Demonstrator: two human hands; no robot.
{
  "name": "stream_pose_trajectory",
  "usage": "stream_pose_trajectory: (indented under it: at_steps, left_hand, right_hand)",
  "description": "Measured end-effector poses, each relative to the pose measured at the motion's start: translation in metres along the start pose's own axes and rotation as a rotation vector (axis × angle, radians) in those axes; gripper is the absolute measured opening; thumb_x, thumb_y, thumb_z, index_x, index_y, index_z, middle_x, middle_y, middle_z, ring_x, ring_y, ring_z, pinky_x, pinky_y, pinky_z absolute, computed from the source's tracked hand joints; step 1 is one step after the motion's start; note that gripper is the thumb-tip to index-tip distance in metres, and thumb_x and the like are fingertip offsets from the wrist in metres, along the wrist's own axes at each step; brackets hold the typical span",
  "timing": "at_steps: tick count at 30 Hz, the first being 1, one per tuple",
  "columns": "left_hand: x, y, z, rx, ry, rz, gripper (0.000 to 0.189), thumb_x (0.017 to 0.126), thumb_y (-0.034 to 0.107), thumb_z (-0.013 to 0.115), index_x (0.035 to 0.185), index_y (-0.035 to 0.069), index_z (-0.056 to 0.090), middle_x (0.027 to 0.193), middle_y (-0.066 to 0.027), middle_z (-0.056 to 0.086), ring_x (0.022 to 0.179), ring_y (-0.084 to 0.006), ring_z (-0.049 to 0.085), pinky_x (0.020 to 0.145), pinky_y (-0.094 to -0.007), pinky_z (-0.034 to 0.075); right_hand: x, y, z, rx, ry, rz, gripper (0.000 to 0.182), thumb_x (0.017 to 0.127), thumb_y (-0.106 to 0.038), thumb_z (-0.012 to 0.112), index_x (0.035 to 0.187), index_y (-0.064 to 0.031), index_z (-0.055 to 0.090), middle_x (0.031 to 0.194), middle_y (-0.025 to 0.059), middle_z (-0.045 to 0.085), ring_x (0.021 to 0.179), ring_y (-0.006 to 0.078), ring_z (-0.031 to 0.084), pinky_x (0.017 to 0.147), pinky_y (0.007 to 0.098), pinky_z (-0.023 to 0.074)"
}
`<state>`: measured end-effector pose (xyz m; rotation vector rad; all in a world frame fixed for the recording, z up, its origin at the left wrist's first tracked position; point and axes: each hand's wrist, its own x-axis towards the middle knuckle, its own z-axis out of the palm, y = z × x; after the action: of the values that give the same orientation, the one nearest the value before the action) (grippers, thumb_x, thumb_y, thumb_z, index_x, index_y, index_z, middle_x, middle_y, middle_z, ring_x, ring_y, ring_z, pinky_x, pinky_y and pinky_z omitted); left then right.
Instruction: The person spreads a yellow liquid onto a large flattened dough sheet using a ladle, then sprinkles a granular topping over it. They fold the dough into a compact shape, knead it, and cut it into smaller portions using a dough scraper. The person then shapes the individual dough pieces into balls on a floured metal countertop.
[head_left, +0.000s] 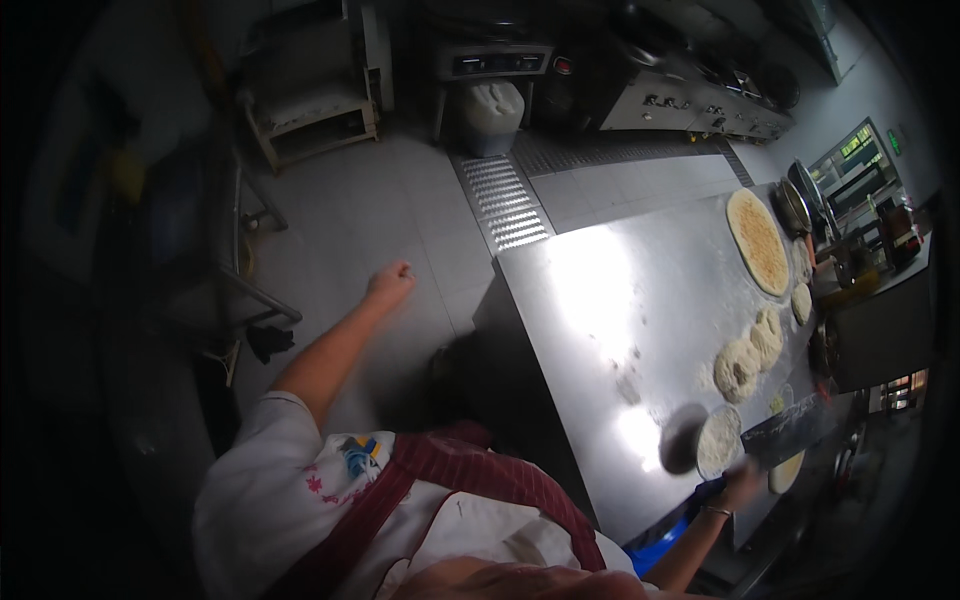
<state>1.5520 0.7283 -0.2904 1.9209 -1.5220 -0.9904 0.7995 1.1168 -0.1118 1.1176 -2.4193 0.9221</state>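
My left hand (391, 285) is curled closed over the floor, left of the steel worktable (562, 322), with nothing visible in it. At the table's lower right, my blurred right hand (741, 487), with a bracelet at the wrist, is beside a broad, dark, floury flat thing (787, 431); whether it grips this is unclear. Near it are a round container of flour (718, 442) and a pale dough round (786, 472). Dough lumps (736, 370) (766, 339) lie farther up. A long flattened dough (757, 240) with a brownish crumbly topping lies at the far end, near a smaller dough piece (802, 303).
Metal bowls (793, 206) stand at the table's far right. A cooking range (675, 109) and a plastic jug (493, 112) are across the floor. A metal drain grate (506, 202) runs near the table corner. A metal-framed table (259, 292) is at left.
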Motion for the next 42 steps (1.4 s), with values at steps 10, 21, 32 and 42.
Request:
stream_pose_trajectory:
  at_steps: [10, 21, 32, 42]
  left_hand:
    - [0.234, -0.286, -0.229, -0.344, 0.400, -0.418, 0.035, 0.091, 0.030, 0.059, 0.119, 0.009, 0.058, 0.104, -0.0083, 0.061, 0.092, -0.0227, 0.057, 0.079, -0.0369, 0.046]
    - [0.557, -0.133, -0.096, -0.516, -0.167, -0.464, 0.024, 0.094, 0.022, 0.059, 0.072, 0.014, 0.053, 0.061, 0.0000, 0.048, 0.048, -0.0125, 0.041, 0.043, -0.0301, 0.032]
    - [0.935, 0.211, 0.080, -0.897, -0.245, -0.363, 0.048, 0.090, 0.015, 0.062, 0.134, 0.010, 0.045, 0.102, -0.0043, 0.063, 0.082, -0.0133, 0.060, 0.069, -0.0292, 0.050]
    - [1.147, 0.138, 0.204, -1.078, -0.041, -0.442, 0.044, 0.089, 0.011, 0.057, 0.131, 0.013, 0.045, 0.093, -0.0045, 0.064, 0.074, -0.0156, 0.060, 0.060, -0.0319, 0.050]
  right_hand:
    - [0.079, -0.327, 0.296, 0.674, -0.315, 0.249, 0.021, 0.090, -0.014, 0.046, 0.069, -0.0128, 0.043, 0.064, 0.0000, 0.041, 0.049, 0.0098, 0.041, 0.043, 0.0260, 0.0388]
    - [0.144, -0.583, 0.424, 0.758, -0.237, 0.687, 0.006, 0.084, -0.014, 0.053, 0.085, -0.0096, 0.051, 0.058, 0.0007, 0.041, 0.045, 0.0116, 0.042, 0.043, 0.0265, 0.0424]
    - [0.232, -0.610, 0.620, 0.524, -0.350, 1.035, 0.016, 0.084, -0.015, 0.062, 0.095, -0.0087, 0.051, 0.059, 0.0047, 0.047, 0.042, 0.0166, 0.049, 0.040, 0.0307, 0.0458]
    - [0.324, -0.664, 0.762, 0.560, -0.661, 0.955, 0.014, 0.093, -0.012, 0.057, 0.106, -0.0089, 0.053, 0.068, 0.0001, 0.052, 0.050, 0.0097, 0.048, 0.045, 0.0236, 0.0395]
